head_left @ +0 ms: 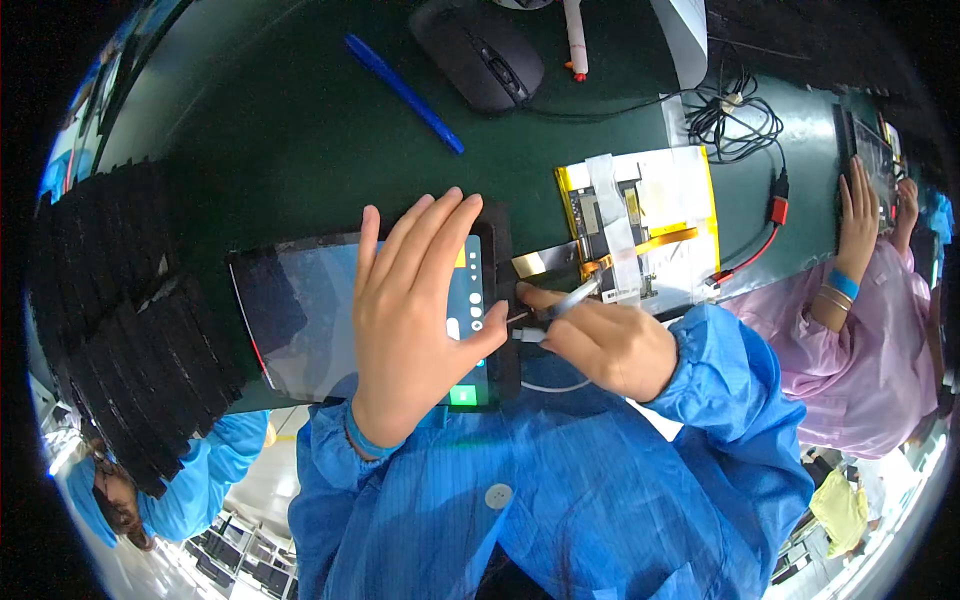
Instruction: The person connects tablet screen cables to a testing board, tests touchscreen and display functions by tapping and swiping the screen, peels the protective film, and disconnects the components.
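Note:
My left hand (405, 310) lies with fingers spread on a tablet-like screen (300, 310), its thumb at the right edge. Icons glow on the part of the screen beside that thumb. At the same edge, my right hand (615, 345) is closed around a light-coloured cable plug (528, 335), whose tip points at the screen's edge. A pale cable (572, 298) also runs by its fingers. Just beyond, a circuit board (600, 220) with a white, yellow-edged battery pack (655, 175) is held by clear tape. A flat ribbon connector (545, 261) reaches from it toward the screen.
A blue pen (405, 95) and a black mouse (478, 55) lie at the back. Coiled black cable (735, 125) joins a red connector (778, 208) on the right. Stacked black strips (130, 310) stand at left. A co-worker's hand (857, 215) is at far right.

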A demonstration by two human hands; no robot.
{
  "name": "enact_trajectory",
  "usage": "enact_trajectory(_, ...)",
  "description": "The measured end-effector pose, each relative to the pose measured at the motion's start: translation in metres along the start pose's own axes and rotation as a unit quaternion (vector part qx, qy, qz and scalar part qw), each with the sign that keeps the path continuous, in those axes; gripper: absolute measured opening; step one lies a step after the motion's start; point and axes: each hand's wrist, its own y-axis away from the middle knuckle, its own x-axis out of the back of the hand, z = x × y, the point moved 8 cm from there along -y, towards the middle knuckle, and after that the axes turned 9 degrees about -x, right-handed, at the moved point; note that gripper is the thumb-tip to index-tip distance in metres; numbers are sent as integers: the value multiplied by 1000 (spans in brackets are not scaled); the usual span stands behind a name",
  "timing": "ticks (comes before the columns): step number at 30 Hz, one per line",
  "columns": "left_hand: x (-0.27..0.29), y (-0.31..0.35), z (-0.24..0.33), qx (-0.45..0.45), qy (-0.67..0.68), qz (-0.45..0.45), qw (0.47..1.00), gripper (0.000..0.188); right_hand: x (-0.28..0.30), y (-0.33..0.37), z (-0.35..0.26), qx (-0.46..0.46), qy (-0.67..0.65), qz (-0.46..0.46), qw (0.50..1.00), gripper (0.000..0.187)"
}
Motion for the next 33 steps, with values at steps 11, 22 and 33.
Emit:
enact_trajectory(11, 11, -5, 16, -26, 8, -2, 1000, 71, 21, 91, 21, -335, 128, -143, 922, 36)
enact_trajectory(22, -20, -34, 75, -254, -82, 28, 963, 19, 58, 25, 29, -77, 103, 124, 984, 26)
enact_trajectory(33, -33, -37, 77, -318, -162, 89, 930, 6, 36, 33, 26, -34, 198, 131, 971, 42)
